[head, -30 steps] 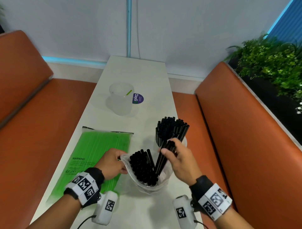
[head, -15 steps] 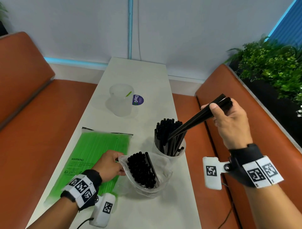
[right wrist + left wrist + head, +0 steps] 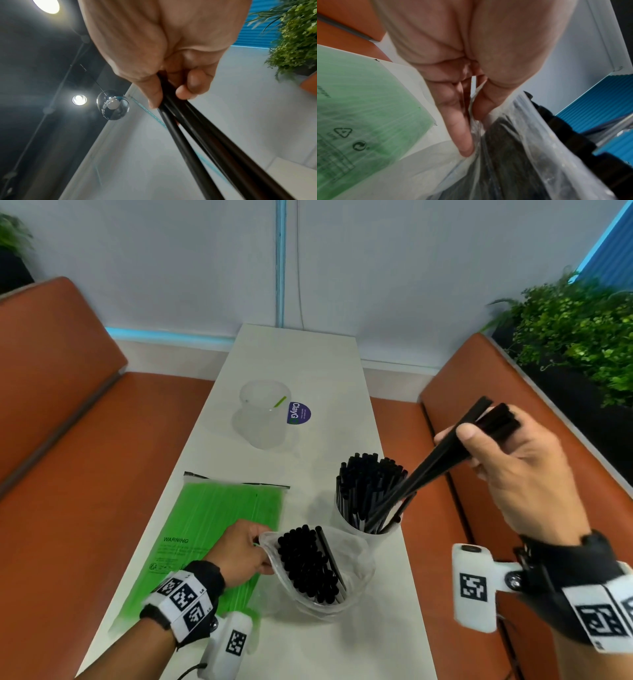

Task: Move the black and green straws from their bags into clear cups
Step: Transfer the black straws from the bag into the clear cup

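My right hand (image 3: 479,440) grips a small bunch of black straws (image 3: 428,470) near their upper ends; their lower ends reach into the clear cup (image 3: 368,525), which is packed with black straws. The same bunch (image 3: 197,135) runs out from my fingers in the right wrist view. My left hand (image 3: 255,553) pinches the rim of the clear bag of black straws (image 3: 356,553), holding its mouth up and open. That pinch on the bag film (image 3: 474,102) shows in the left wrist view. The bag of green straws (image 3: 222,529) lies flat to the left. A second clear cup (image 3: 263,416) stands further back with one green straw in it.
The narrow white table (image 3: 308,361) runs away from me between two orange benches (image 3: 68,474). A purple round sticker (image 3: 298,413) lies beside the far cup. Green plants (image 3: 575,337) stand behind the right bench.
My right hand has lifted a bunch of black straws out of the bag and swung it up and right, then lowered the ends into the near cup. The left hand stayed on the bag.
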